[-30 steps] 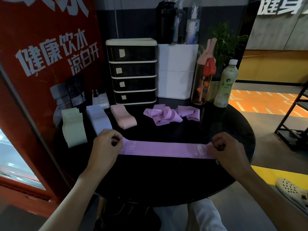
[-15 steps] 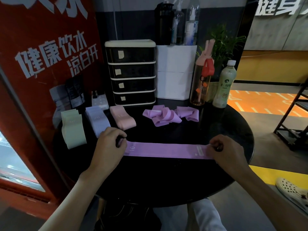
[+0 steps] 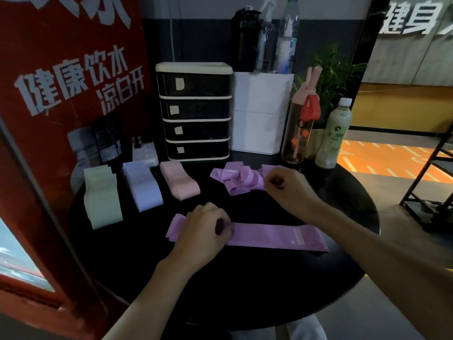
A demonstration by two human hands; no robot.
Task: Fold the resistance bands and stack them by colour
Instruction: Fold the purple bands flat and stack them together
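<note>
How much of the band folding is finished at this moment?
Done: folded green fabric stack, pale blue stack, pink stack. In hand: left hand holds the flat purple fabric band. Left: folding it, plus the tangled purple bands by the right hand.

A purple band [image 3: 277,235] is laid flat across the table [image 3: 245,285], held down near its left end by the left grip [image 3: 203,231], fingers curled. The right grip [image 3: 286,188] is kept curled, nothing in it afaict, just over the loose purple pile [image 3: 235,180] behind. A green stack [image 3: 101,197], blue stack [image 3: 144,186] and pink stack [image 3: 179,181] are lined up at left.
</note>
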